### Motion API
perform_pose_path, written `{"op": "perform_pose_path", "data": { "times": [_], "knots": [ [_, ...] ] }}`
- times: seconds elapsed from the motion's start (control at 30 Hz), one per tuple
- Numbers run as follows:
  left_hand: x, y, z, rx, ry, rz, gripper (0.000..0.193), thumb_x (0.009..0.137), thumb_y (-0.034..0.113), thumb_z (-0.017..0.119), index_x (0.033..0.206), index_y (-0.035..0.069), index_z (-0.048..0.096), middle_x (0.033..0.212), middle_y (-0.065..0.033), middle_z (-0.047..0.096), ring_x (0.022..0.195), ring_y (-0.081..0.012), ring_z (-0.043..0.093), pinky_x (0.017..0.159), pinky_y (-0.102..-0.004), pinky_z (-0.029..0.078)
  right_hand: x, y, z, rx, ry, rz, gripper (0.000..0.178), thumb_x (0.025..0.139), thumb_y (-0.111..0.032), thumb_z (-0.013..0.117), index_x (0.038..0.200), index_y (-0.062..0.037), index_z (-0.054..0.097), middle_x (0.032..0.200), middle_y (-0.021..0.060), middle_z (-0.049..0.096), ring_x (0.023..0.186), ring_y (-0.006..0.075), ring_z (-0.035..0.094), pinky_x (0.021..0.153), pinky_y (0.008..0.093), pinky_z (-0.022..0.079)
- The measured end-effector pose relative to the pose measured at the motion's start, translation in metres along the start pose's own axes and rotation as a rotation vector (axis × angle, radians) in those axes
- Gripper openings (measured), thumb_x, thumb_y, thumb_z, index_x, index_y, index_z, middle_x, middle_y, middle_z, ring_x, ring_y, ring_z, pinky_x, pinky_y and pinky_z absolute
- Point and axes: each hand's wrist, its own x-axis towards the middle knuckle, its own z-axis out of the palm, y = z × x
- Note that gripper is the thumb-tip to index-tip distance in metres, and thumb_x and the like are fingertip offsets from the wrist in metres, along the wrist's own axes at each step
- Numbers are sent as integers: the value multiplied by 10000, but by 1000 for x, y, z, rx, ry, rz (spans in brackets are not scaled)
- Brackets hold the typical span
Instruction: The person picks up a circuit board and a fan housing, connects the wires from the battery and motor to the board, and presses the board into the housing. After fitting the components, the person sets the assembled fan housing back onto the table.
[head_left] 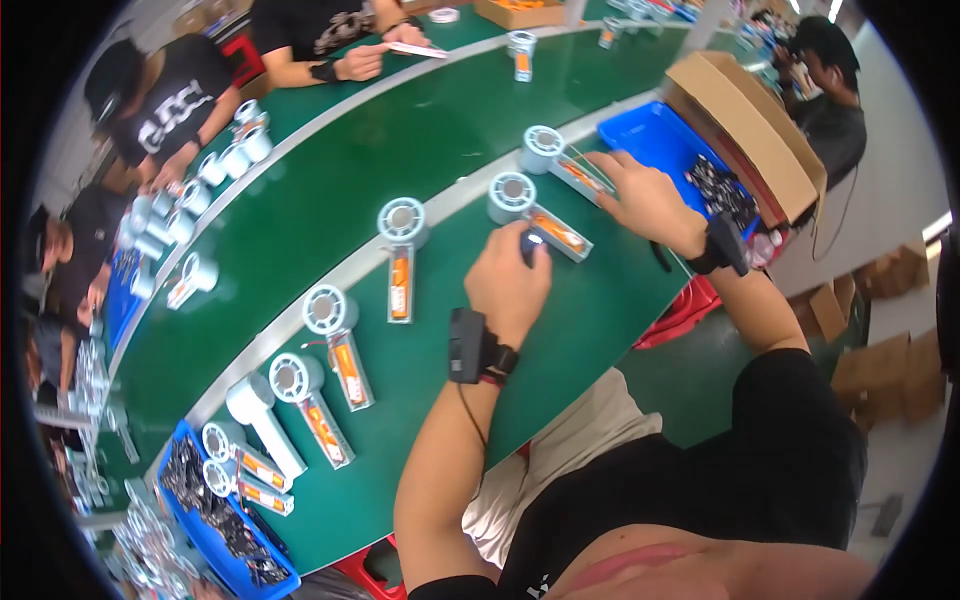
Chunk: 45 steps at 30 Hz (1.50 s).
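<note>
Clasping a dark rounded object [532, 246] in the curled left hand [506, 280], just beside a pale-blue fan [512, 196] on the green table [580, 315]. With the right hand [648, 200] at another fan [542, 148] — cannot tell if gripping — near a blue tray [642, 130].

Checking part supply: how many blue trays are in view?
3: the right tray, beside the cardboard box; the lower-left tray; the far-left tray. More may be hidden.

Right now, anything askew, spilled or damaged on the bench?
One pale-blue plastic fan-shaped unit, toward the left of the green tabletop, looks odd: its handle shows plain casing, while neighbouring units show orange inside. Possibly just flipped. I see no clear spill or damage.
</note>
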Motion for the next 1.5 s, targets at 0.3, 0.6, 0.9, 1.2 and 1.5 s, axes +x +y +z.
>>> {"op": "perform_pose_path", "data": {
  "times": [0.3, 0.6, 0.9, 1.2, 1.5],
  "knots": [
    [5, -6, 9, -252, -15, -121, 280, 963, 161, 619, 1178, -12, 670, 996, -146, 651, 886, -297, 650, 783, -367, 523, -2, -45, 21, 558, -168, -116, 268, 923, -193, 677, 1146, -45, 684, 1031, 166, 677, 931, 340, 681, 811, 427, 542],
    [12, -14, -1, -495, -41, -193, 280, 977, 138, 635, 1185, -45, 678, 971, -83, 633, 851, -167, 618, 759, -296, 502, 10, -52, 44, 602, 92, -213, 131, 885, -146, 672, 940, -43, 731, 898, 120, 669, 786, 350, 672, 724, 438, 547],
    [14, -13, -1, -428, -93, -189, 283, 938, 120, 689, 1162, -54, 688, 947, -91, 642, 811, -170, 624, 734, -296, 505, 8, -60, 55, 378, 288, -264, 113, 844, -73, 717, 953, -50, 699, 860, 92, 640, 769, 289, 677, 650, 379, 556],
    [13, -8, -2, -262, -115, -166, 300, 911, 156, 712, 1134, -44, 698, 950, -147, 662, 809, -246, 668, 726, -336, 525, -10, -71, 39, 267, 215, -197, 181, 880, -108, 693, 1054, -61, 717, 954, 92, 633, 796, 300, 678, 683, 409, 557],
    [18, -14, -4, -358, -245, -341, 308, 905, 136, 683, 1140, -63, 693, 920, -164, 720, 748, -227, 690, 700, -332, 536, -18, -69, 34, 310, 1, -53, 249, 970, -187, 602, 1170, -81, 705, 982, 113, 652, 851, 346, 675, 733, 436, 554]
  ]
}}
